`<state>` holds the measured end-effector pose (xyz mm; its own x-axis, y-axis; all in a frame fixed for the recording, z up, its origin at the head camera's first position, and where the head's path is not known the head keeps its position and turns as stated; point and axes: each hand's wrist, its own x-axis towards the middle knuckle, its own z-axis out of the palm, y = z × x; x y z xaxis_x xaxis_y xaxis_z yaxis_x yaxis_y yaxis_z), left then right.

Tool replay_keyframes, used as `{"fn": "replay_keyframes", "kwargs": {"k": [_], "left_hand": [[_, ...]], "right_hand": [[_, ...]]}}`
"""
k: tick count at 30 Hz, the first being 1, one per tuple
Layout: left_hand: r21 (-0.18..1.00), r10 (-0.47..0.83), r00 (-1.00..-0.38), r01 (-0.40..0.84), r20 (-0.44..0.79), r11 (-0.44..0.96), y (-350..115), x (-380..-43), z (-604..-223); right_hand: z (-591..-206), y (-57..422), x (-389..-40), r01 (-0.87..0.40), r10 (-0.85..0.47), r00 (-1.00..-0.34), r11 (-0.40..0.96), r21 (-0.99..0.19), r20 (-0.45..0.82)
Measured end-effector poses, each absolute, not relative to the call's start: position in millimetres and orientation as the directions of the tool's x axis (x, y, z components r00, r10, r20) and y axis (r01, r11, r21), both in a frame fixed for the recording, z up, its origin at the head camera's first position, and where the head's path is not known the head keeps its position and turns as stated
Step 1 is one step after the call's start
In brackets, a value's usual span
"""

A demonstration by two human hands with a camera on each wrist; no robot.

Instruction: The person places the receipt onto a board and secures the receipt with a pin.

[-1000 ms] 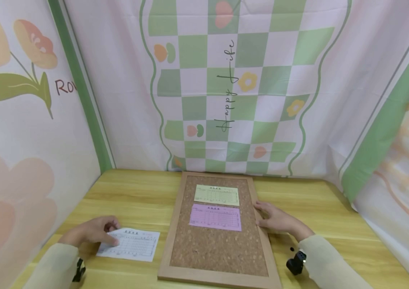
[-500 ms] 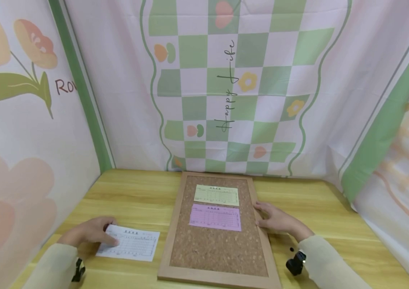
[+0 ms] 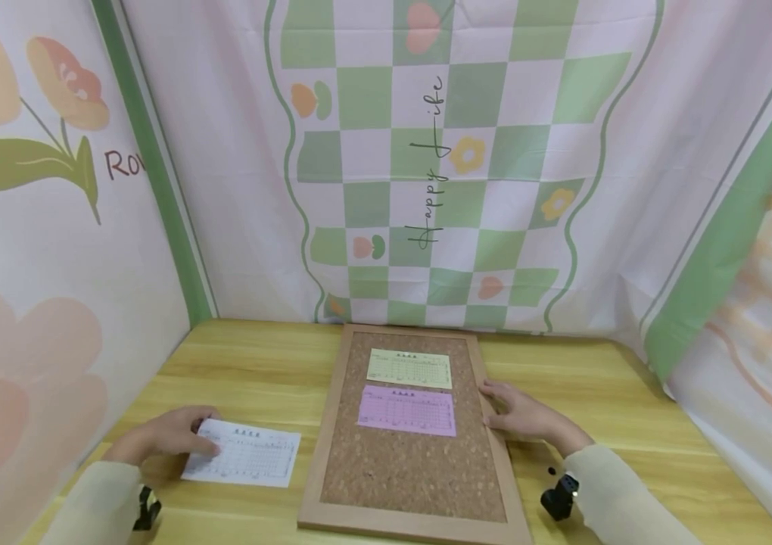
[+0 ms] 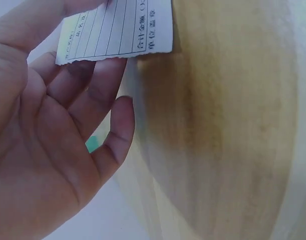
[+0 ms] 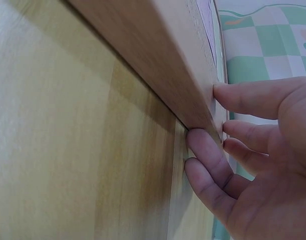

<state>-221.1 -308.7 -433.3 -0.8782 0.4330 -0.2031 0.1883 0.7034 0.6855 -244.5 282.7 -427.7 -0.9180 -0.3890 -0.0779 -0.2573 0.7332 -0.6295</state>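
A white printed form [image 3: 250,456] is pinched between the thumb and fingers of my left hand [image 3: 171,439], beside the cork board's left edge. In the left wrist view the slip [image 4: 122,32] has a rough torn edge, and the thumb lies over it with the fingers behind. My right hand [image 3: 529,412] rests on the right side of the wood-framed cork board [image 3: 420,477]. Its thumb and some fingertips touch the frame [image 5: 158,55], while two other fingers lie low against its outer side. On the cork lie a yellow form [image 3: 409,369] and, just below it, a purple form [image 3: 406,411].
The board lies flat on a wood-grain table [image 3: 256,356], its far end near a checkered curtain [image 3: 454,189]. A flowered curtain [image 3: 38,318] hangs at the left. Black wrist cameras [image 3: 558,497] are worn at the sleeves.
The left fingers have closed in behind the white form, and its near edge has risen slightly. My right hand and the board have stayed in place.
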Motion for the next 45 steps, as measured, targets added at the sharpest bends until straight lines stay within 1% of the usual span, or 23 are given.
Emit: {"fn": "replay_keyframes", "kwargs": {"k": [10,21,29,32,38,45], "left_hand": [[0.795,0.521,-0.844,0.229,-0.125,0.562,-312,-225,-427],[0.828,0.506,-0.852,0.183,-0.136,0.530,-310,-226,-419],[0.892,0.542,-0.830,0.137,-0.134,0.430,-312,-225,-415],[0.895,0.530,-0.833,0.107,-0.157,0.433,-315,-224,-415],[0.883,0.509,-0.844,0.101,-0.168,0.458,-315,-220,-411],[0.873,0.474,-0.863,0.086,-0.175,0.480,-308,-220,-405]], "right_hand": [[-427,282,-244,-0.257,-0.389,-0.918,0.732,-0.631,-0.077],[-426,284,-245,-0.258,-0.392,-0.917,0.727,-0.636,-0.076],[-428,284,-245,-0.249,-0.379,-0.922,0.734,-0.632,-0.078],[-429,283,-244,-0.251,-0.380,-0.922,0.736,-0.629,-0.077],[-429,281,-243,-0.256,-0.383,-0.921,0.734,-0.630,-0.072],[-427,280,-244,-0.267,-0.377,-0.924,0.752,-0.603,-0.060]]}}
